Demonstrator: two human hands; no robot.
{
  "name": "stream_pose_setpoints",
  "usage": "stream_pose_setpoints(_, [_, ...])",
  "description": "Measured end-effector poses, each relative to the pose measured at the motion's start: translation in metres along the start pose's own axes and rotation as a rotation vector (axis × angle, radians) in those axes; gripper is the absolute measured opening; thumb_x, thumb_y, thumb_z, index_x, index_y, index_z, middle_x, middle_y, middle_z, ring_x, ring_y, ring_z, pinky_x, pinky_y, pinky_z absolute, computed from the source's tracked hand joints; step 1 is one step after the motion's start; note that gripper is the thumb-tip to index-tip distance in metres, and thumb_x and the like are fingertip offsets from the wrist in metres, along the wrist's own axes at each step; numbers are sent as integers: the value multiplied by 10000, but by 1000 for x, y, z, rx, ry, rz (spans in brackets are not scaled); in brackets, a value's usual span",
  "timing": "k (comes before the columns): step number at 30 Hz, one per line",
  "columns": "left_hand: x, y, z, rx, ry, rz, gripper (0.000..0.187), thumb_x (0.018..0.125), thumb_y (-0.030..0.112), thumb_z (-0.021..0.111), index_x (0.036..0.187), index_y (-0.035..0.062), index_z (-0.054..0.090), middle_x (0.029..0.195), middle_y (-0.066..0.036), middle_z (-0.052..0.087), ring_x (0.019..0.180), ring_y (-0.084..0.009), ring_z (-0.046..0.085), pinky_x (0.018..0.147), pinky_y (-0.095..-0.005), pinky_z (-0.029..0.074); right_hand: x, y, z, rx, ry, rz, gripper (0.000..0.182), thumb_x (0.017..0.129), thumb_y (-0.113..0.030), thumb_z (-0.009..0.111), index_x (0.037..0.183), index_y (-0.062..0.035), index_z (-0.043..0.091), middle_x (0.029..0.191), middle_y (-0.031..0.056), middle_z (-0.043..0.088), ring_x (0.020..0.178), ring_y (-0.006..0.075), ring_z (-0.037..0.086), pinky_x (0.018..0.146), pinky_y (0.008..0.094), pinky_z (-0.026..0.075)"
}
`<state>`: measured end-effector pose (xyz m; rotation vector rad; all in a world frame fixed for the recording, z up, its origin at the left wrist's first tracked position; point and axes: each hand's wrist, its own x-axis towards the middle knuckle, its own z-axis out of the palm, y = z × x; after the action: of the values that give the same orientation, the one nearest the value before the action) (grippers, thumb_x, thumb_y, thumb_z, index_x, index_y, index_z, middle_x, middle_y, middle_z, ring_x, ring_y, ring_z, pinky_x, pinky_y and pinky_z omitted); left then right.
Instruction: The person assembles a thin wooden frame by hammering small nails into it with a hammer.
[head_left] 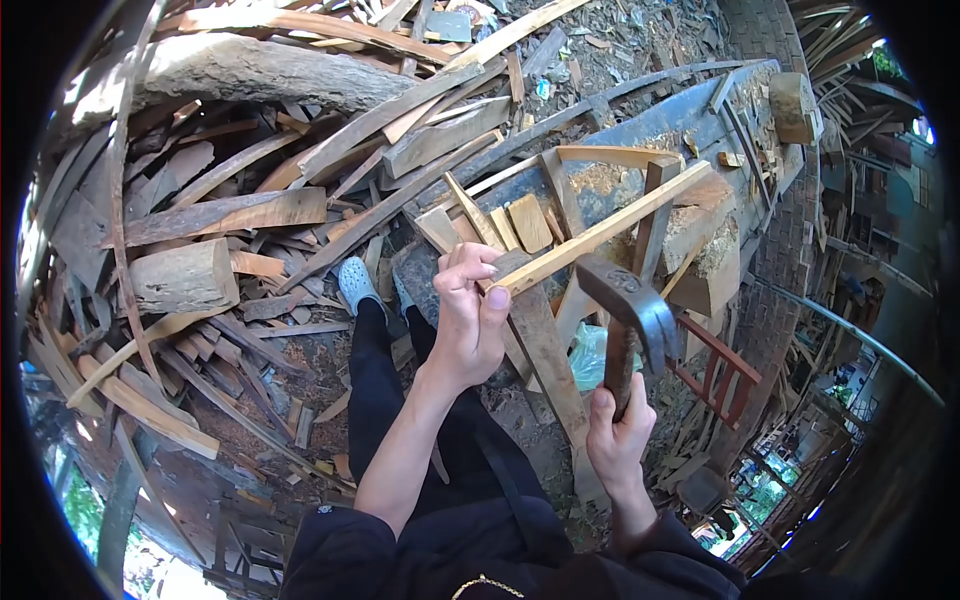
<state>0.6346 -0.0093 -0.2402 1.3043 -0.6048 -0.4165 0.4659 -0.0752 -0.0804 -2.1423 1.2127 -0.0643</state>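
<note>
My right hand (620,440) is wrapped around the wooden handle of a claw hammer (628,305), its dark metal head raised beside a long pale wooden strip (610,228). At the strip's near end is my left hand (468,318), closed with curled fingers and the thumb pressed against the wood. Whether something small is also pinched there cannot be made out. The strip slants away to the upper right, over an upright wooden piece (655,215) of what looks like a frame. Below it a wide plank (550,375) runs toward me.
Scrap planks and a thick log (270,75) crowd the left side. Small wood blocks (529,222) lie just beyond my left hand. A large wood block (712,255), a green plastic bag (590,355) and a reddish wooden frame (715,370) are to the right.
</note>
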Motion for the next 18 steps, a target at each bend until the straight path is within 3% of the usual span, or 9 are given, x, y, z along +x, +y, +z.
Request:
stream_pose_setpoints(1, [-1,-1,-1,-7,-6,-7,259,1074,177,489,1236,102,302,1124,-192,531,1002,-276,487,986,-492,309,2,-1,0,43,29,23,352,1067,-349,624,992,-12,558,617,22,526,526,101,514,502,292,385])
stream_pose_setpoints(5, [-3,-1,-4,4,-28,-28,279,1100,243,451,1280,99,293,1187,-217,525,1076,-235,452,1023,-456,323,5,14,1,89,43,43,439,1060,-453,608,987,-23,558,644,-23,522,552,48,478,505,239,349])
stream_pose_setpoints(15, [-8,-2,0,120,78,26,438,1080,425,543,1257,74,347,1185,-204,610,1147,-313,512,1086,-527,333,8,47,12,174,59,-8,576,1003,-579,634,989,-12,540,662,-21,542,543,43,478,492,223,356])
stream_pose_setpoints(18, [-8,-1,1,142,84,21,441,1080,438,535,1255,74,357,1165,-209,624,1104,-315,545,1089,-545,343,14,50,13,187,14,8,590,992,-590,644,989,-9,540,661,-18,545,539,47,480,488,225,353])
